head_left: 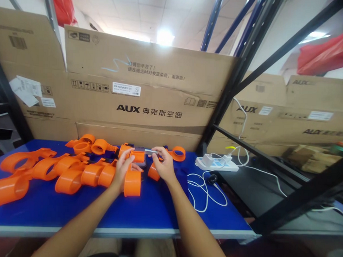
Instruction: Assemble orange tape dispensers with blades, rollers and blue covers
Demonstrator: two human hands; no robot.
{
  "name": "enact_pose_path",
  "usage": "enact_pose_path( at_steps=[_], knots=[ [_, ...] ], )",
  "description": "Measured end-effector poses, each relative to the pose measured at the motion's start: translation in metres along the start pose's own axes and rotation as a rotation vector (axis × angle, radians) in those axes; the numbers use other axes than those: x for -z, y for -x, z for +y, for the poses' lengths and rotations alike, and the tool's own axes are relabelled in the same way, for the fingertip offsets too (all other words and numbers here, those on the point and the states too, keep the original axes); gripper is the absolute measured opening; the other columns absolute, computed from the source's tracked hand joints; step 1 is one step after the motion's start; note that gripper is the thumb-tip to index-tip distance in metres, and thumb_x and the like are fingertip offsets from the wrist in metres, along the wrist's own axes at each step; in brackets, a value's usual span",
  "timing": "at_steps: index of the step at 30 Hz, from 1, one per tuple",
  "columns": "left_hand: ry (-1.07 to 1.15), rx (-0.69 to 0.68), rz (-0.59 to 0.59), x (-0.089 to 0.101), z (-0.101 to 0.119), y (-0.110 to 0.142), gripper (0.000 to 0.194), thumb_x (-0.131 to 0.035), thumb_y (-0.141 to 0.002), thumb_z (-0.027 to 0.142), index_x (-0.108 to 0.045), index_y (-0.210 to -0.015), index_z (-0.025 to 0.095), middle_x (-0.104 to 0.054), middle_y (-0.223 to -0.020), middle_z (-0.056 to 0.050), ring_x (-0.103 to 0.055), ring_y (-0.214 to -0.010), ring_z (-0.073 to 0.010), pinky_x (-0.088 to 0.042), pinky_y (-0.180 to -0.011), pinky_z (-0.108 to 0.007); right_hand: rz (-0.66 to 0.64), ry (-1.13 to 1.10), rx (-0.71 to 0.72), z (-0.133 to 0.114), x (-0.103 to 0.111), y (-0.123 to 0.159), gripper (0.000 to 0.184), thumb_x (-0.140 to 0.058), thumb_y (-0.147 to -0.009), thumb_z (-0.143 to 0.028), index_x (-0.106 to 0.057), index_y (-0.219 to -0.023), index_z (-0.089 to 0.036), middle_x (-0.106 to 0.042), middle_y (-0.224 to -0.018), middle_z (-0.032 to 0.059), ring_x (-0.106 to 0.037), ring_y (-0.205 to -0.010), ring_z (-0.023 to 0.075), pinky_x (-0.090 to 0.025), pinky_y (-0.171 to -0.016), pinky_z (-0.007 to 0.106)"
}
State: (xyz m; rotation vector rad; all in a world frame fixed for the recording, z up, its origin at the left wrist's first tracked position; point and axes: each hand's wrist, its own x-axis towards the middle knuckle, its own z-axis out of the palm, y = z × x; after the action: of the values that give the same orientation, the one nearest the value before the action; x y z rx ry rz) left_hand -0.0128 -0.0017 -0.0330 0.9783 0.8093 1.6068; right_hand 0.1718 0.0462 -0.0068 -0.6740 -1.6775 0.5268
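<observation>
In the head view my left hand (122,170) is closed around an orange plastic ring part (138,156), held above the blue tabletop. My right hand (164,165) pinches a thin, pale, flat tool (149,151) that reaches left toward that part. Whether its tip touches the plastic is too small to tell. Under my left wrist sits another orange ring (132,184). One more orange ring (153,172) lies beside my right hand, partly covered by it. Behind my hands a dark flat object (139,148) is mostly hidden.
Several orange ring parts (68,179) with handles crowd the table's left side. At the back right lies an orange ring (179,154). A white power strip (217,164) and tangled white cable (204,197) are on the right. Cardboard (150,96) walls the back; a black post (232,85) stands right.
</observation>
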Motion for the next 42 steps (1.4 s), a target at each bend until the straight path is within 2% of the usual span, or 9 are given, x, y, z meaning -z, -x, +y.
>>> enact_pose_path(
  at_steps=[4,11,19,34,42],
  knots=[
    [-0.007,0.002,0.011,0.0004,0.0005,-0.0015,0.075,-0.075,-0.083,0.050,-0.050,-0.147,0.021,-0.073,-0.067,-0.004,-0.074,-0.061,-0.0222,-0.053,-0.055,-0.025,-0.015,-0.007,-0.013,-0.0006,-0.0001,0.0005,0.017,-0.059,-0.098,-0.035,-0.063,-0.108,-0.022,-0.075,-0.097,0.0063,-0.078,-0.086,0.0233,-0.061,-0.079,0.035],
    [0.042,0.078,0.013,0.0035,0.0042,-0.0087,0.092,-0.077,-0.075,0.057,-0.044,-0.152,0.017,-0.071,-0.061,-0.004,-0.070,-0.052,-0.0255,-0.053,-0.047,-0.030,-0.035,0.001,-0.023,-0.0047,0.0017,0.0013,0.016,-0.061,-0.097,-0.035,-0.064,-0.105,-0.022,-0.076,-0.089,0.0048,-0.077,-0.084,0.0228,-0.060,-0.079,0.035],
    [0.024,0.045,-0.003,0.0006,0.0046,-0.0011,0.079,-0.075,-0.081,0.053,-0.049,-0.148,0.020,-0.070,-0.061,-0.003,-0.065,-0.046,-0.0181,-0.046,-0.045,-0.023,0.010,-0.015,-0.039,-0.0057,-0.0011,0.0013,0.021,-0.059,-0.098,-0.040,-0.064,-0.109,-0.022,-0.076,-0.097,0.0070,-0.078,-0.086,0.0230,-0.060,-0.079,0.034],
    [0.026,0.058,0.010,0.0054,0.0032,-0.0083,0.083,-0.077,-0.076,0.057,-0.052,-0.145,0.019,-0.068,-0.057,-0.002,-0.064,-0.046,-0.0176,-0.044,-0.043,-0.021,-0.040,-0.023,-0.037,-0.0074,0.0004,0.0013,0.019,-0.060,-0.098,-0.039,-0.063,-0.108,-0.022,-0.076,-0.095,0.0061,-0.078,-0.086,0.0233,-0.061,-0.083,0.037],
    [0.024,0.043,0.013,0.0037,0.0041,-0.0022,0.083,-0.077,-0.078,0.053,-0.053,-0.148,0.018,-0.069,-0.058,-0.001,-0.059,-0.043,-0.0140,-0.044,-0.044,-0.021,-0.067,0.003,-0.037,-0.0030,0.0042,0.0014,0.019,-0.059,-0.098,-0.038,-0.065,-0.109,-0.023,-0.076,-0.094,0.0067,-0.077,-0.089,0.0238,-0.061,-0.081,0.036]
  ],
)
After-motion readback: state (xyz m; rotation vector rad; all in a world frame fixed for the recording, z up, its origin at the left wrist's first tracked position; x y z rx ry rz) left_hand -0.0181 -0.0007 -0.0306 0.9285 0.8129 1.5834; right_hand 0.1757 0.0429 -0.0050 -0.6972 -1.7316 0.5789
